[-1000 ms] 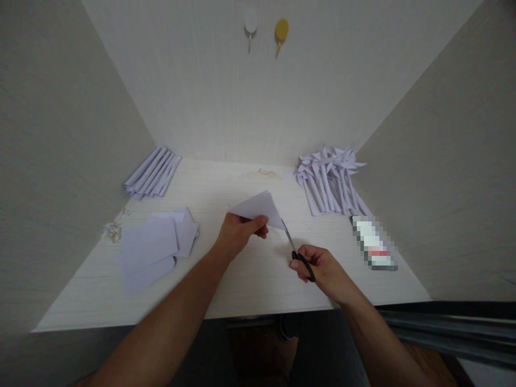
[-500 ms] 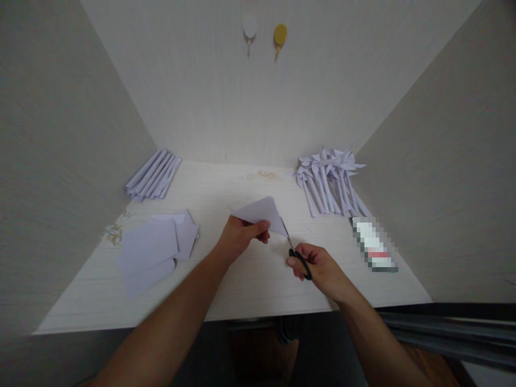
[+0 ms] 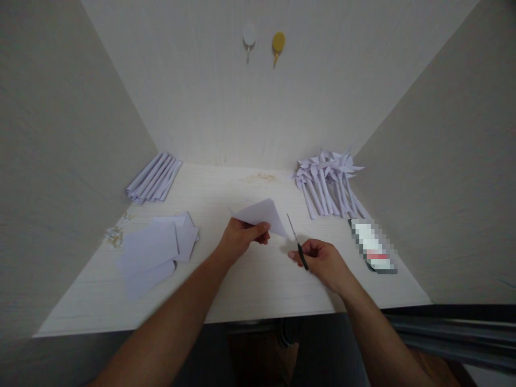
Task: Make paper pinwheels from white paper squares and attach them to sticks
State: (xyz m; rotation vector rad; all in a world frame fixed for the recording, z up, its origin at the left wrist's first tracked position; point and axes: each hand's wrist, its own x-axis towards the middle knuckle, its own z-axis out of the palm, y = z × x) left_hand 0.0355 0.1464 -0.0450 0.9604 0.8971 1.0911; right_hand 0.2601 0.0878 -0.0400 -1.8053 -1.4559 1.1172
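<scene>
Between the thumb and fingers of my left hand (image 3: 244, 236) is a sheet of white paper (image 3: 264, 212), raised over the table with one corner pointing right. My right hand (image 3: 318, 258) grips a pair of black-handled scissors (image 3: 302, 255) by the handles. Their thin blades point up and to the left, just right of the paper's edge and apart from it. The scissors appear edge-on, so how far the blades part is hard to see.
Loose paper sheets (image 3: 149, 247) lie at left, with rolled paper tubes (image 3: 155, 177) behind them and small scraps (image 3: 114, 236) beside. Paper pinwheels on sticks (image 3: 328, 183) are piled back right, near a blurred phone (image 3: 373, 244). Two hooks, one yellow (image 3: 278, 42), hang on the wall.
The scissors have come away from the paper's right edge and turned edge-on, as my right hand moved slightly right. My left hand keeps hold of the paper in nearly the same place.
</scene>
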